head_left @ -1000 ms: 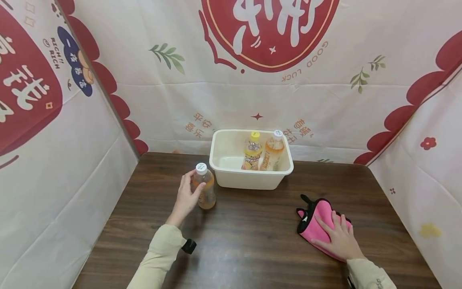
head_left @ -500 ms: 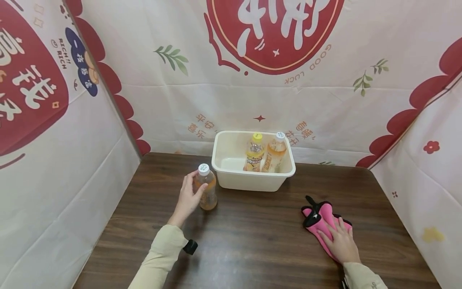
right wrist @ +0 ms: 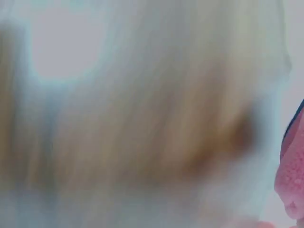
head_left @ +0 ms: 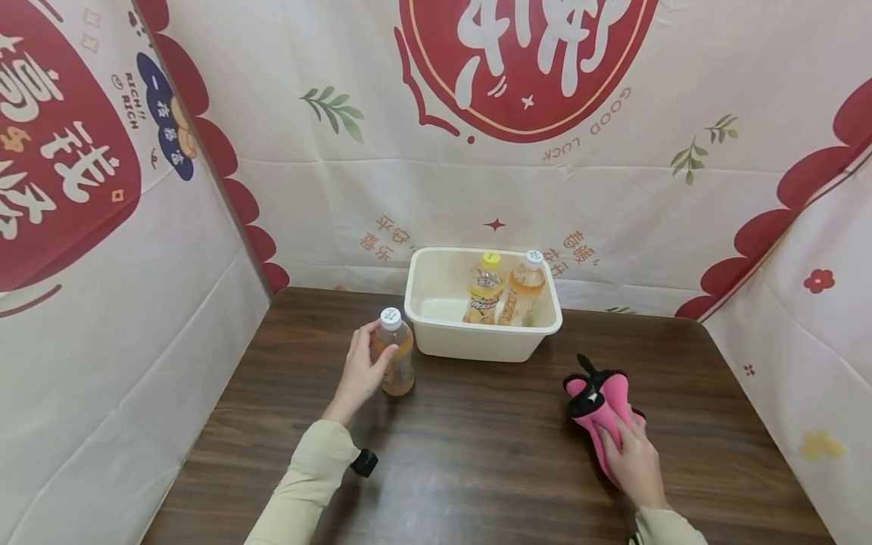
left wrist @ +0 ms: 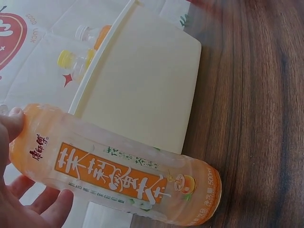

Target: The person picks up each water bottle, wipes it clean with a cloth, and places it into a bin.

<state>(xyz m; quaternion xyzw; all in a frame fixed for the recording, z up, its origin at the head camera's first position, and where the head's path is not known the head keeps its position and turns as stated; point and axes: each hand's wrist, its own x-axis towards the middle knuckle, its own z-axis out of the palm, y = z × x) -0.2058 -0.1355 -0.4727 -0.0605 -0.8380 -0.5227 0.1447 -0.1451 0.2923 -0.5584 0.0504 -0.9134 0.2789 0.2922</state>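
Note:
My left hand (head_left: 357, 378) grips an upright bottle of orange-labelled drink (head_left: 398, 375) with a white cap, thumb and fingers round its upper part. The bottle stands just left of the cream bin. In the left wrist view, the label of the bottle (left wrist: 118, 171) faces the camera, with the fingers (left wrist: 52, 204) at its upper end. At the right of the table, my right hand (head_left: 636, 462) holds a soft pink pouch-like thing with black trim (head_left: 606, 416), bunched up between thumb and fingers. Only an edge of that pink thing (right wrist: 292, 180) shows in the right wrist view, which is mostly blurred.
The cream plastic bin (head_left: 477, 344) stands at the back of the dark wooden table (head_left: 477, 454). Inside its right half lean a yellow-capped bottle (head_left: 485, 295) and a white-capped bottle (head_left: 523, 291). A printed cloth backdrop (head_left: 436, 197) rises behind the table and at both sides.
My right hand has gone from lying flat on the pink pouch-like thing to gripping it, bunching it up and moving slightly left. The left hand stays on the bottle; the head view shifted slightly.

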